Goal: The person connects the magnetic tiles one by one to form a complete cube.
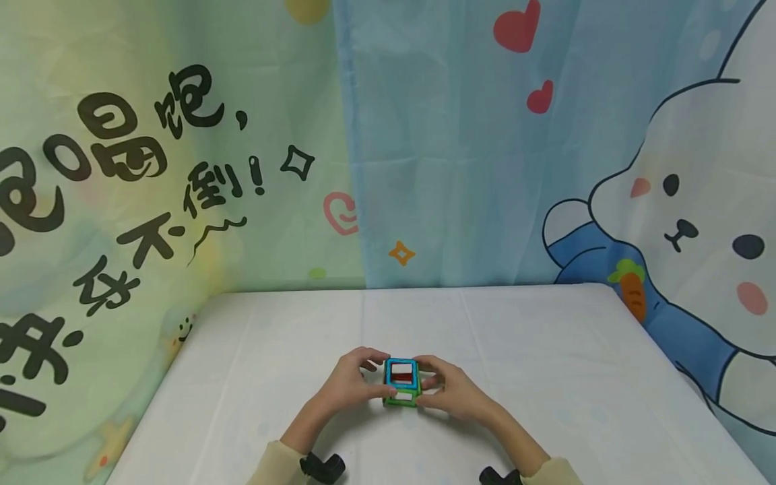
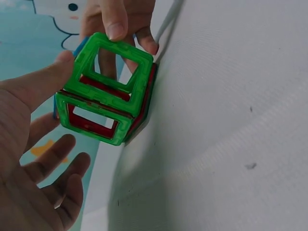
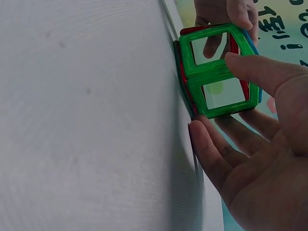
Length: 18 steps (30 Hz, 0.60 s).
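Note:
A small cube of magnetic tiles (image 1: 400, 403) sits on the table between both hands. Its upper face is a blue square frame (image 1: 401, 386), and the near face is green. Green and red frames (image 2: 99, 97) with open centres show in the left wrist view. My left hand (image 1: 353, 381) holds the cube from the left, thumb at the near green face and forefinger at the far top corner. From the right, my right hand (image 1: 459, 389) grips it with its thumb on a green frame (image 3: 210, 72) and fingers along the side.
A white cloth covers the table (image 1: 545, 364), its far edge meeting a printed curtain (image 1: 424, 202). Dark camera mounts (image 1: 323, 467) sit at the wrists, by the light sleeves (image 1: 273, 465).

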Motion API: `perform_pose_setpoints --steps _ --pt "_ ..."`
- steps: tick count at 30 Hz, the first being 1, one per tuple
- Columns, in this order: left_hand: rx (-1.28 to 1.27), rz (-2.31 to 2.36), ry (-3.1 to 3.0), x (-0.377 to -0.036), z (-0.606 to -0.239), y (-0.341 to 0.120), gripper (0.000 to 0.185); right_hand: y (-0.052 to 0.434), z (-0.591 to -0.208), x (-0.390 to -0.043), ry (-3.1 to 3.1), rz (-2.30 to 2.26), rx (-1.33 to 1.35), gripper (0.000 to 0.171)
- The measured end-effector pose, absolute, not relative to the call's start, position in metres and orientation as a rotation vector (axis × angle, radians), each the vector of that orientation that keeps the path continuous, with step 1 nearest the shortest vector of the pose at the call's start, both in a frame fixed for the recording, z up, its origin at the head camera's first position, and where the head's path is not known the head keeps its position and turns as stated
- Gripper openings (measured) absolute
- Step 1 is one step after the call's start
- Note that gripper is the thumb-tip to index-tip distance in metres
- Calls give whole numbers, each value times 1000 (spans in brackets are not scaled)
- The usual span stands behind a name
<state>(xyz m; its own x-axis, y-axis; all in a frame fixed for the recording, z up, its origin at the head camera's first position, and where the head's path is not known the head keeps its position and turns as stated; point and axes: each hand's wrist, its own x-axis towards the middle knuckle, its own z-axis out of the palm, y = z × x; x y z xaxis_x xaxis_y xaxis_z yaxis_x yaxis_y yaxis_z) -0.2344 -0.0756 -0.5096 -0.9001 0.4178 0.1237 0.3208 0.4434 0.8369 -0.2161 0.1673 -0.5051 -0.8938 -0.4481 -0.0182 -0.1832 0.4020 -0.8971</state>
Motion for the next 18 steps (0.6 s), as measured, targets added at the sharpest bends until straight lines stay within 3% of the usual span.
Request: perform_pose_setpoints --steps 18 --pt "690 1478 2562 -232 -516 -77 58 168 -505 -216 2371 -1498 -554 67"
